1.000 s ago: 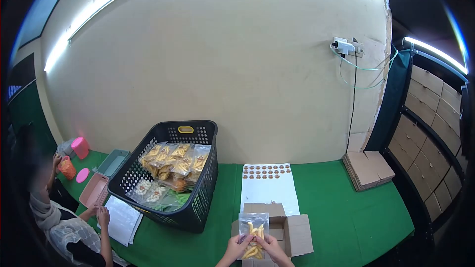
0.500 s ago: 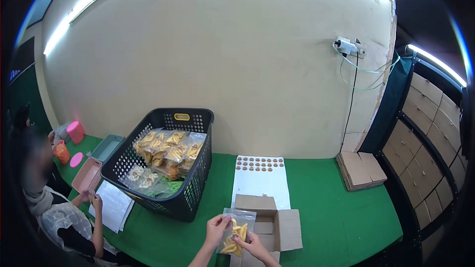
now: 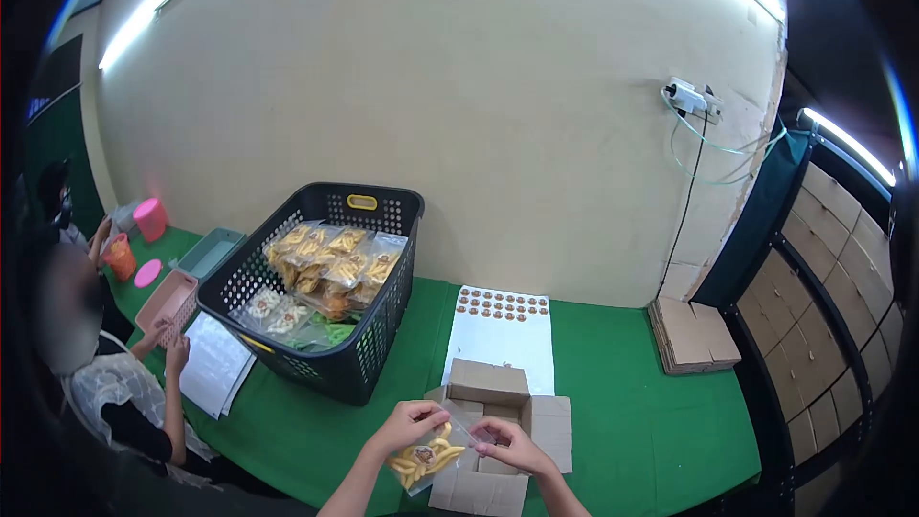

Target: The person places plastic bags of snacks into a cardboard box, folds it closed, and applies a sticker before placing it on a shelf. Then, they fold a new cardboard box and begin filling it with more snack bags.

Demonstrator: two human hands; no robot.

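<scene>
Between my hands hangs a clear zip bag of yellow stick-shaped snacks [image 3: 421, 464], tilted, with a round sticker on its front. My left hand [image 3: 414, 424] pinches the bag's upper left part. At the top right corner, the fingers of my right hand [image 3: 512, 444] are closed on the bag's clear edge. Just behind and beneath the hands stands an open cardboard box [image 3: 490, 381] with its flaps spread. Past it lies a white sheet [image 3: 498, 337] bearing rows of round stickers.
A black basket [image 3: 375, 349] full of bagged snacks stands to the left. Folded cardboard [image 3: 694, 335] is stacked at the right, near shelves of cartons [image 3: 814, 325]. A person [image 3: 124, 393] works at the left by a pink basket [image 3: 165, 306], with another person beyond.
My right hand has moved from the bag's front to its top right corner. The bag now leans, its filled end to the left. The view has shifted slightly.
</scene>
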